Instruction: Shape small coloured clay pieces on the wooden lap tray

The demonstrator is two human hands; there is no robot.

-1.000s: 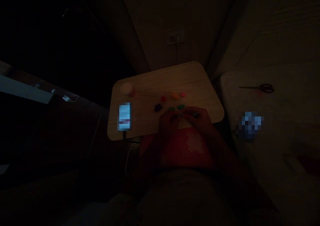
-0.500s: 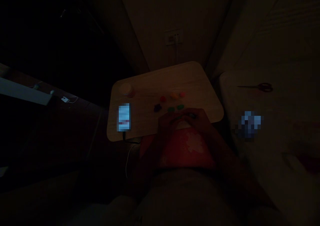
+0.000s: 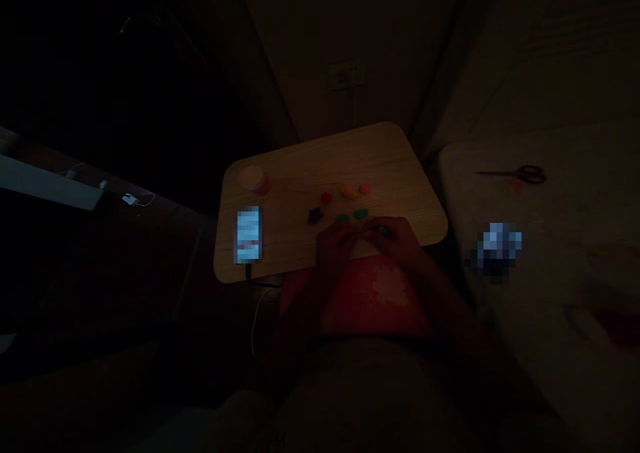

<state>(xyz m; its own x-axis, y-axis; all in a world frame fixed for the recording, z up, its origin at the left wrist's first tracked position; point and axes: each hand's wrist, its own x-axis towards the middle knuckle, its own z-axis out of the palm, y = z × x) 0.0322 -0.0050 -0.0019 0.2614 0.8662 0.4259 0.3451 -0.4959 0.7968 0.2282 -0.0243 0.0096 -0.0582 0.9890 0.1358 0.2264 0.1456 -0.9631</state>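
Observation:
The room is very dark. My left hand (image 3: 334,245) and my right hand (image 3: 397,239) meet at the near edge of a small wooden table (image 3: 300,166), fingers curled together on something small and greenish that I cannot make out. Just beyond them lie small coloured lumps: a green one (image 3: 361,213), another green one (image 3: 343,218), a dark purple one (image 3: 315,215), a red one (image 3: 326,198), an orange one (image 3: 349,191) and a pink one (image 3: 365,188).
A lit phone (image 3: 249,234) lies on the table's left side with a cable, and a small round tub (image 3: 254,179) stands behind it. A red cloth (image 3: 375,296) covers my lap. Scissors (image 3: 520,173) and a blurred object (image 3: 497,246) lie on the bed at right.
My hands have barely shifted at the table's near edge, staying pressed together. The picture has grown slightly darker.

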